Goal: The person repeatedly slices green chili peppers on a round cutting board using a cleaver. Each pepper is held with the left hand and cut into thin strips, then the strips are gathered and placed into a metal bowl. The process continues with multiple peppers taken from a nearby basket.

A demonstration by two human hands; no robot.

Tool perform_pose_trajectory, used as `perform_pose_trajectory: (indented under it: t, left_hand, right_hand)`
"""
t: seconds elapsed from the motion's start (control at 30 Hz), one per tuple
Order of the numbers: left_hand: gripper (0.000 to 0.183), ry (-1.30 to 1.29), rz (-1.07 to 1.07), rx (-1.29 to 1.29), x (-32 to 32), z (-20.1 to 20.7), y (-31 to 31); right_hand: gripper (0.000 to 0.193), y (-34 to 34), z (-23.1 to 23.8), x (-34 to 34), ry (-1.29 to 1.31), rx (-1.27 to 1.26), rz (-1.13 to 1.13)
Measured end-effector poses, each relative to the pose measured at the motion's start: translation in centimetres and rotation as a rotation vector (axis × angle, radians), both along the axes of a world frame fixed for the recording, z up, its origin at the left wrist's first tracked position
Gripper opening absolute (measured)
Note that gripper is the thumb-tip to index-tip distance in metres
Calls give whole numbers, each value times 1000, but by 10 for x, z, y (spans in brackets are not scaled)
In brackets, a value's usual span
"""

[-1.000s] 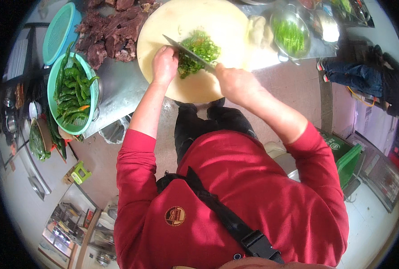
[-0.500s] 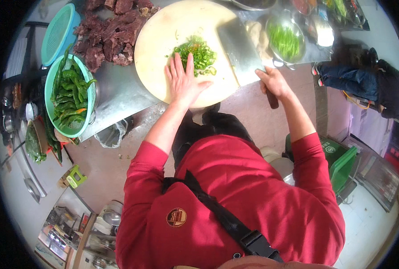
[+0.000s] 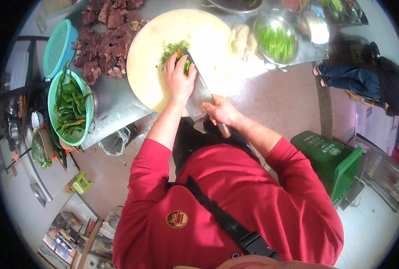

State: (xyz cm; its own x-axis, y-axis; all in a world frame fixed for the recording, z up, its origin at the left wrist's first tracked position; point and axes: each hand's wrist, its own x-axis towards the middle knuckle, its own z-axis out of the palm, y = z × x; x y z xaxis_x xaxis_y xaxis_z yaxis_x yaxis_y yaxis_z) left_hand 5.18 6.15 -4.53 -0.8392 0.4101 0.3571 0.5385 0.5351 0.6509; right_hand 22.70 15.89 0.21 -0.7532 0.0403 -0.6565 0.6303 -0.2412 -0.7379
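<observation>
Chopped green peppers lie in a small pile on the round pale cutting board. My left hand rests over the near side of that pile, its fingers bent and slightly apart. My right hand is wrapped round the dark handle of a cleaver. The wide blade stands on edge along the right side of the peppers, close by my left fingertips. Some pepper pieces are hidden under my left hand.
Whole green peppers fill a turquoise basket at the left, with another basket behind it. Dark meat pieces are heaped beside the board. A metal bowl of cut greens is at the right. A green bin stands below.
The cleaver has swung from flat at the board's right to the pile's right side, carried by my right hand. My left fingers have bent in. The pepper pile looks narrower and lies further left.
</observation>
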Motion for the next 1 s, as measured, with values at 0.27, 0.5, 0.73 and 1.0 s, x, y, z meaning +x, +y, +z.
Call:
perform_pose_trajectory:
  t: [0.27,0.5,0.73,1.0]
  left_hand:
    - [35,211,-200,107,-13,73,102]
    - [40,35,-460,-14,-146,122,282]
    - [37,-223,-486,-88,-202,82,249]
    - [62,-119,-240,-340,-96,54,-20]
  right_hand:
    - [25,60,57,10,132,61,-231]
    - [29,144,108,-13,248,62,-419]
    - [19,130,70,39,69,-26,-375]
    - [19,124,17,12,-44,76,-224]
